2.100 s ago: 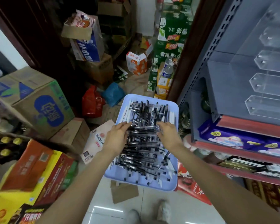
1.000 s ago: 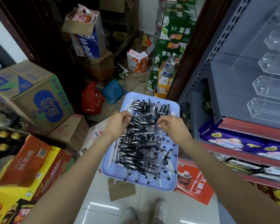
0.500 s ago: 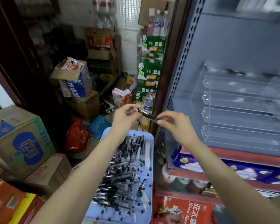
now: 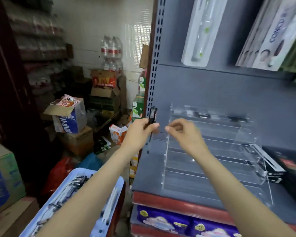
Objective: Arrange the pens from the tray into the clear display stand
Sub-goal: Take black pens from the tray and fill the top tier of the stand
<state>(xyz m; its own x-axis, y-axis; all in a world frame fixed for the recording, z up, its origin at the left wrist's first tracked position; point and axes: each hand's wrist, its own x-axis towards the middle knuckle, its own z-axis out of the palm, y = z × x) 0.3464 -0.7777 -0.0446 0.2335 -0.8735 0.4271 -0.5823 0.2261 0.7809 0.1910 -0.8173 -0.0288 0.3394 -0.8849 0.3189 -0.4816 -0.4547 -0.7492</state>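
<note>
Clear acrylic is your target: the stand (image 4: 210, 161) sits on the grey shelf (image 4: 149, 175), its top row holding a few dark pens, the lower rows seemingly bare. Your left hand (image 4: 140, 132) pinches one black pen (image 4: 151, 120) upright at the shelf's left edge; your right hand (image 4: 183, 132) curls loosely, holding nothing I can make out. You are mid-carry. Next, tip the pen level and lay it into a row. The tray (image 4: 109, 216) of pens lies low left, under your forearm; boxes (image 4: 72, 120) crowd behind.

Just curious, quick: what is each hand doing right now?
Left hand: holding a black pen upright.
Right hand: fingers curled, blurred; cannot tell whether it holds anything.
</note>
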